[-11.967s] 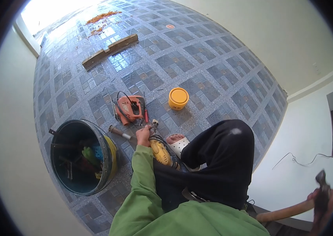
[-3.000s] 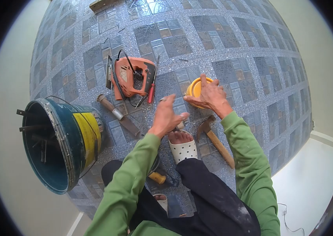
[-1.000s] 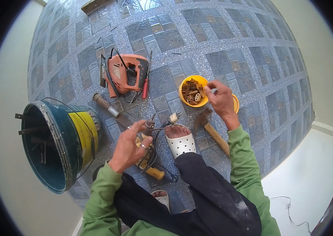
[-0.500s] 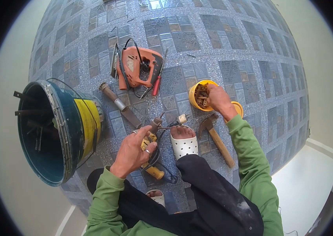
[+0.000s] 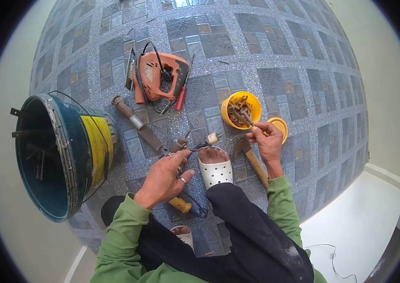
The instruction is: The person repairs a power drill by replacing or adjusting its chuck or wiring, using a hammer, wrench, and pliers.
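Note:
My right hand (image 5: pixel 267 141) pinches a thin, dark metal piece (image 5: pixel 247 120) at the near rim of a yellow tub (image 5: pixel 255 104); its exact kind is too small to make out. Inside the tub lie rusty, brownish small metal bits (image 5: pixel 240 104). Over a yellow corded power drill (image 5: pixel 180 204) hovers my left hand (image 5: pixel 164 179), thumb and fingers apart, hiding most of the tool. The drill's front end shows just past the fingertips, beside a white power plug (image 5: pixel 212 138). Below the tub lies a claw hammer (image 5: pixel 253 162) with a wooden handle.
A dark green bucket (image 5: pixel 60 155) with metal strips lies on its side at left. An orange jigsaw (image 5: pixel 155 75), a red-handled screwdriver (image 5: pixel 181 99) and a rusty chisel-like tool (image 5: pixel 136 121) rest on the tiled floor. The tub's yellow lid (image 5: pixel 279 128) lies beside it.
My right hand has come out of the yellow tub towards me, now with a thin metal piece in its fingertips. My left hand stays over the drill. The view has shifted slightly.

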`<act>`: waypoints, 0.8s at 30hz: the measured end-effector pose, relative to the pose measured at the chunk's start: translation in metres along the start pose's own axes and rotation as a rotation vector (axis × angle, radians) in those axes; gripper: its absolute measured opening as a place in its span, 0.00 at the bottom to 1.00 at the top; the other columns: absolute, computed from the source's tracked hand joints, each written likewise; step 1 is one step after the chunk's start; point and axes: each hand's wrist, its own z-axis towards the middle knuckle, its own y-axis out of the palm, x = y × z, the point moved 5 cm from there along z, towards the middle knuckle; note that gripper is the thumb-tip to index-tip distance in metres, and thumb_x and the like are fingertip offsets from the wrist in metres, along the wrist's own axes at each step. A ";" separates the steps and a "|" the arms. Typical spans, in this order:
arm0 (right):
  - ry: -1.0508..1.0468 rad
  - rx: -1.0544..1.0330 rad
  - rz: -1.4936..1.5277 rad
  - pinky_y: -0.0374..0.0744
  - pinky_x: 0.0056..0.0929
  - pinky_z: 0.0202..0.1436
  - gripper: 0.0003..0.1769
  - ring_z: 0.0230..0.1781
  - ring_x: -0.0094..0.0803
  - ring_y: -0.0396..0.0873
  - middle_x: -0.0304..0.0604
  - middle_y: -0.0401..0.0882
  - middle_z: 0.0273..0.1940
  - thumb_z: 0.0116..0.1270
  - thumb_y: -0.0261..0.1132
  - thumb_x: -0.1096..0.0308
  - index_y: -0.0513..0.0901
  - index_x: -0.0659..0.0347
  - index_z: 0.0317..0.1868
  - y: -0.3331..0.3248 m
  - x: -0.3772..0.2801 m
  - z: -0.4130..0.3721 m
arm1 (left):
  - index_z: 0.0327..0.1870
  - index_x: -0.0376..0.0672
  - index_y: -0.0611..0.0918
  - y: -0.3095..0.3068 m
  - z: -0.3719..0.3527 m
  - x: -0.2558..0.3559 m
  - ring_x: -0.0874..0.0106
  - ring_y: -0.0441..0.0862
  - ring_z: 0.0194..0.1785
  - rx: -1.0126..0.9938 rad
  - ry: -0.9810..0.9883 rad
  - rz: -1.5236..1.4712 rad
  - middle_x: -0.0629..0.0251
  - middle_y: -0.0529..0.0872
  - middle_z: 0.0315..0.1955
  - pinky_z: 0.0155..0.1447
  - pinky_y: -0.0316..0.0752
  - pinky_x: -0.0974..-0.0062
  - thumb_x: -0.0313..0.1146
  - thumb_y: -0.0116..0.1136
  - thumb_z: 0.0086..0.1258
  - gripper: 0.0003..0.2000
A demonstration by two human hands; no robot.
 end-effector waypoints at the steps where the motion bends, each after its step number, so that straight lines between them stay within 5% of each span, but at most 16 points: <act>1: 0.003 0.006 0.004 0.86 0.22 0.32 0.07 0.32 0.30 0.87 0.45 0.84 0.35 0.69 0.64 0.76 0.81 0.72 0.44 0.002 0.007 -0.005 | 0.61 0.39 0.74 0.002 0.002 -0.001 0.49 0.84 0.46 -0.007 0.002 0.003 0.49 0.86 0.42 0.52 0.77 0.56 0.33 0.67 0.64 0.25; 14: 0.150 -0.029 0.721 0.85 0.29 0.39 0.08 0.41 0.29 0.85 0.41 0.85 0.44 0.74 0.63 0.70 0.79 0.56 0.51 0.015 0.064 -0.035 | 0.58 0.36 0.76 0.017 0.017 -0.005 0.52 0.85 0.44 -0.084 -0.022 -0.086 0.47 0.87 0.42 0.50 0.78 0.61 0.33 0.68 0.63 0.23; 20: 0.261 -0.439 1.087 0.82 0.35 0.46 0.10 0.42 0.29 0.82 0.39 0.83 0.49 0.77 0.59 0.63 0.77 0.51 0.54 0.051 0.058 -0.056 | 0.61 0.37 0.78 0.022 0.030 0.022 0.61 0.85 0.45 0.073 0.095 -0.292 0.53 0.87 0.43 0.50 0.79 0.66 0.32 0.68 0.65 0.23; 24: 0.223 -0.557 1.043 0.81 0.36 0.54 0.13 0.49 0.31 0.81 0.37 0.82 0.50 0.75 0.61 0.62 0.77 0.52 0.57 0.082 0.037 -0.070 | 0.63 0.41 0.79 0.040 0.035 0.031 0.65 0.84 0.47 0.152 0.129 -0.313 0.58 0.86 0.45 0.53 0.77 0.69 0.33 0.68 0.66 0.24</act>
